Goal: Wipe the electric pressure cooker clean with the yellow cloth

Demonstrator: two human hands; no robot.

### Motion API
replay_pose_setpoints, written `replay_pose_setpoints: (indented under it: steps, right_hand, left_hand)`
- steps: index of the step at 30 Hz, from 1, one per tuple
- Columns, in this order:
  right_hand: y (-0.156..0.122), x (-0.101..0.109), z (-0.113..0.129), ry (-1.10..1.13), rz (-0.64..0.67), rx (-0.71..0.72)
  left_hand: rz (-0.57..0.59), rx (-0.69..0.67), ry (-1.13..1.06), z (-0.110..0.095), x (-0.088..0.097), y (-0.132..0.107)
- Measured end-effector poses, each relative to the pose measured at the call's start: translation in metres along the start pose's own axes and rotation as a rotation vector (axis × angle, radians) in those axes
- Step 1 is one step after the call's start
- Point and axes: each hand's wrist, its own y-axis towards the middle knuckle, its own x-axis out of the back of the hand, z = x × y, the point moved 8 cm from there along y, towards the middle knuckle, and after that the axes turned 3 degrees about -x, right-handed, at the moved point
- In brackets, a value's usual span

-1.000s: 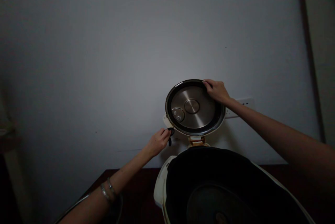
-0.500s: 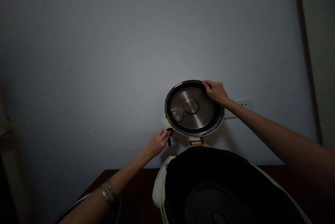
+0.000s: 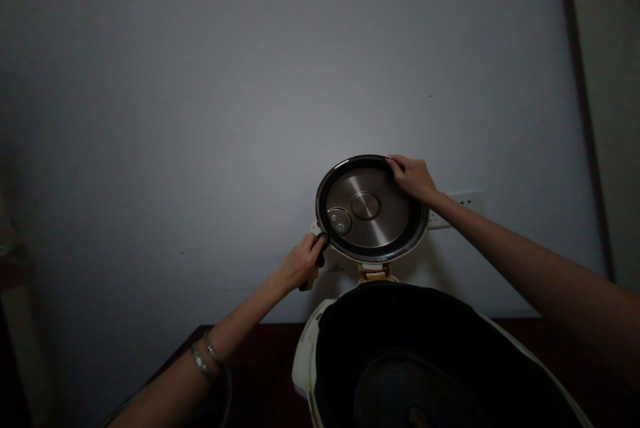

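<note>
A white rice cooker [image 3: 303, 361] stands open in front of me, its dark inner pot [image 3: 425, 348] showing. Its raised lid [image 3: 373, 209] faces me, with a round steel inner plate ringed by a black seal. My right hand [image 3: 413, 178] grips the lid's upper right rim, fingers curled over the edge. My left hand [image 3: 300, 263] is closed at the lid's lower left edge, pinching a small dark tab there.
The cooker rests on a dark wooden table [image 3: 260, 375] against a plain grey wall. A white wall socket [image 3: 463, 203] sits behind my right wrist. A metal bowl's rim [image 3: 220, 391] shows under my left forearm, which wears bracelets.
My left hand has moved up and closed more tightly against the lid's lower left edge, covering the dark tab. My right hand stays on the rim.
</note>
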Motion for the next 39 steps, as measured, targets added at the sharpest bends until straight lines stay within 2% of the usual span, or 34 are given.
replay_pose_setpoints:
  steps: [5, 8, 11, 14, 19, 22, 25, 30, 35, 39]
  right_hand:
    - [0.000, 0.000, -0.001, -0.007, -0.005, -0.004]
    - [-0.001, -0.001, -0.001, -0.011, -0.006, -0.003]
    - [-0.001, 0.000, -0.001, -0.019, -0.008, -0.002]
    - [-0.001, 0.001, 0.001, -0.022, -0.005, 0.000]
    - [-0.001, 0.001, 0.002, -0.020, 0.004, -0.003]
    - [-0.001, 0.001, 0.000, -0.021, 0.000, -0.012]
    - [-0.001, 0.000, -0.001, -0.022, 0.001, -0.014]
    - [-0.001, 0.000, -0.001, -0.023, 0.003, -0.015]
    - [-0.001, 0.001, 0.003, -0.031, 0.009, -0.006]
    - [-0.002, 0.003, 0.004, -0.029, 0.004, -0.008]
  left_hand:
    - [0.124, 0.024, -0.119, 0.003, -0.005, -0.025]
    - [0.074, 0.069, -0.199, 0.008, 0.001, -0.027]
    - [0.036, 0.094, -0.233, 0.010, 0.002, -0.017]
    - [0.070, 0.125, -0.202, 0.010, -0.007, -0.012]
    - [0.138, 0.129, -0.202, 0.006, -0.021, -0.031]
    - [0.087, 0.127, -0.248, 0.010, -0.015, -0.035]
    - [0.007, 0.124, -0.307, 0.016, -0.005, -0.024]
    - [0.073, 0.057, -0.289, 0.015, -0.009, -0.009]
    - [0.111, 0.044, -0.308, 0.020, -0.008, -0.025]
    - [0.043, 0.111, -0.447, 0.029, 0.000, -0.032]
